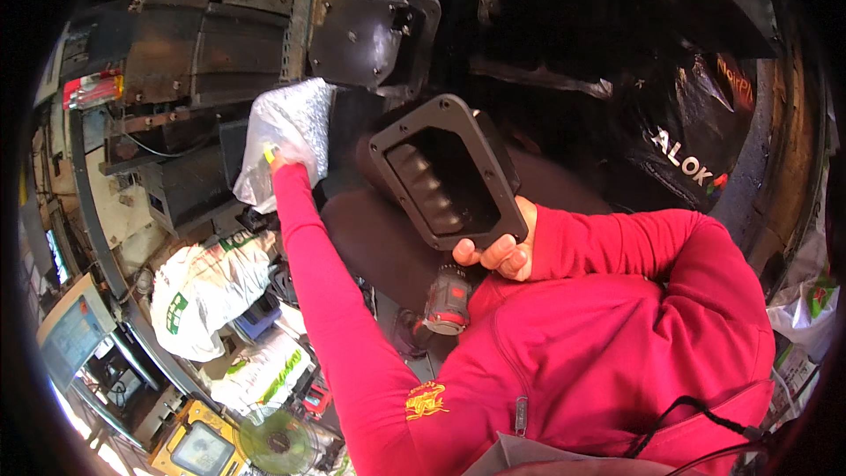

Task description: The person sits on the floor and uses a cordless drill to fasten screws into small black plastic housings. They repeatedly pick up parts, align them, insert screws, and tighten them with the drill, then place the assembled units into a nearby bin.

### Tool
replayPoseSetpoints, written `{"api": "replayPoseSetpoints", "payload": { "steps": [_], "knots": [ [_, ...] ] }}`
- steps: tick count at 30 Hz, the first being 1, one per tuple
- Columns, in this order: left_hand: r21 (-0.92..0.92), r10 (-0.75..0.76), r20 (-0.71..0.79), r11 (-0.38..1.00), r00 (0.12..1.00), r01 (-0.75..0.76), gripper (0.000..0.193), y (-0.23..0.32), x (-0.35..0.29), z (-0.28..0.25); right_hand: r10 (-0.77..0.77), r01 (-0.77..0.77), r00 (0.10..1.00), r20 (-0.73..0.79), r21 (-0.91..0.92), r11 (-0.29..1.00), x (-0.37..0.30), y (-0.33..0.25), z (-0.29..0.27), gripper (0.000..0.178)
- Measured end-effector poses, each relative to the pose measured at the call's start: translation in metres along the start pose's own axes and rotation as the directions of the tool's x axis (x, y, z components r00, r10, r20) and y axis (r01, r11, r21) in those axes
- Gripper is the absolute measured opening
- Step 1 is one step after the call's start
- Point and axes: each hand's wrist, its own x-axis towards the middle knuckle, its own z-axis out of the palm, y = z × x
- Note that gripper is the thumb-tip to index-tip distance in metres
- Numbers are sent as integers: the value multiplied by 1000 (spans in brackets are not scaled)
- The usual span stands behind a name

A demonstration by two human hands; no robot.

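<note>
My right hand grips the near end of a black rectangular housing. It has a flanged rim with screw holes and a deep, ribbed hollow facing up. At the end of my outstretched left arm, my left hand is at a shiny clear plastic bag. A small bright yellow-green thing shows by its fingers, which are mostly hidden. Below the housing, close to my body, is a red and black power drill.
Similar black housings stand along the far side. A black plastic bag is at the right. To the left are white sacks, a yellow-framed device, a round greenish disc, a monitor and metal shelving.
</note>
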Motion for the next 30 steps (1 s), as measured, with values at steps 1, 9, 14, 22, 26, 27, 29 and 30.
{"api": "replayPoseSetpoints", "payload": {
  "steps": [1, 9, 14, 22, 26, 27, 29, 30],
  "knots": [
    [56, 49, 10, 997, 999, -49, 48, 2, -2, 0, -7, 8, 1000, -6, 6, 1000, 0, 1, 2, 55],
    [-94, -34, -55, 995, 998, 29, 48, 7, -23, -3, -72, 70, 996, -47, -36, 997, -4, 8, 6, 50],
    [-140, -63, -70, 989, 996, 53, 49, 5, -26, -9, -102, 95, 989, -109, -69, 993, -3, 14, 9, 50],
    [-228, -128, -88, 968, 988, 105, 50, 7, -28, -9, -180, 173, 965, -192, -53, 983, 1, 21, 10, 52],
    [-405, -226, -128, 901, 966, 158, 51, 2, -42, -11, -145, 146, 974, -175, -7, 989, 3, 17, 10, 52],
    [-469, -338, -192, 857, 921, 216, 51, -2, -50, -12, -139, 142, 975, -172, 5, 990, 3, 15, 10, 52],
    [-692, -338, -251, 718, 907, 76, 51, -11, -72, -18, -124, 130, 978, -170, 24, 991, 3, 10, 9, 53],
    [-822, -355, -250, 570, 901, -3, 45, -16, -87, -21, -115, 123, 979, -171, 33, 992, 4, 8, 8, 53]
  ]
}}
